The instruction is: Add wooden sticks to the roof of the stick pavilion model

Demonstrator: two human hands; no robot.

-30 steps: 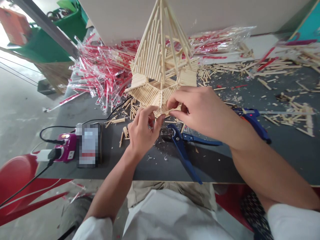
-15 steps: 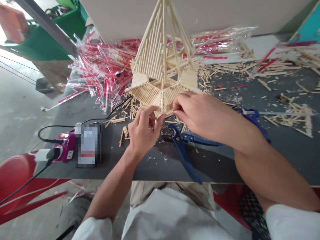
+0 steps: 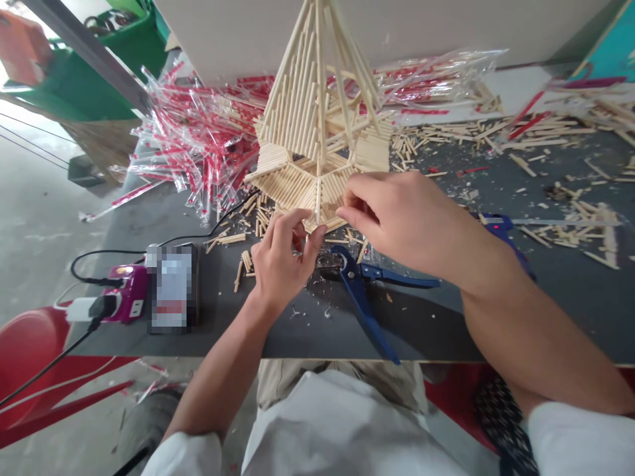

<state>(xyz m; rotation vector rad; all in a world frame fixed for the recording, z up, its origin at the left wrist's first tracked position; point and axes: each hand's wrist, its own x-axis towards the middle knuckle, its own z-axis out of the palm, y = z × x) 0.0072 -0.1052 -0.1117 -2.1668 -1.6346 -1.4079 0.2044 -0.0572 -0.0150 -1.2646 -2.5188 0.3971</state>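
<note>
A tower-like model of thin wooden sticks (image 3: 301, 109) stands in front of me, with a tall pointed top and a flared star-like base. My left hand (image 3: 280, 261) pinches the near tip of that base between thumb and fingers. To its right, my right hand (image 3: 397, 211) is curled, thumb and forefinger close together at the base's front right edge. Whatever those fingertips hold is too small or hidden to name. Below both hands lies a blue-handled cutter (image 3: 364, 307), its handles spread. Partly behind my right forearm is a blue glue gun (image 3: 497, 226).
Red-and-clear plastic wrappers (image 3: 198, 142) are heaped at the back left. Cut stick pieces (image 3: 446, 135) litter the table's back and right. A phone (image 3: 171, 287) lies beside a purple power adapter (image 3: 131, 281) with cables at the left. A red chair (image 3: 30, 350) is below.
My right hand has lifted slightly, its fingertips shifting a little up and left along the base. My left hand keeps its pinch on the front tip. The whole view has shifted slightly.
</note>
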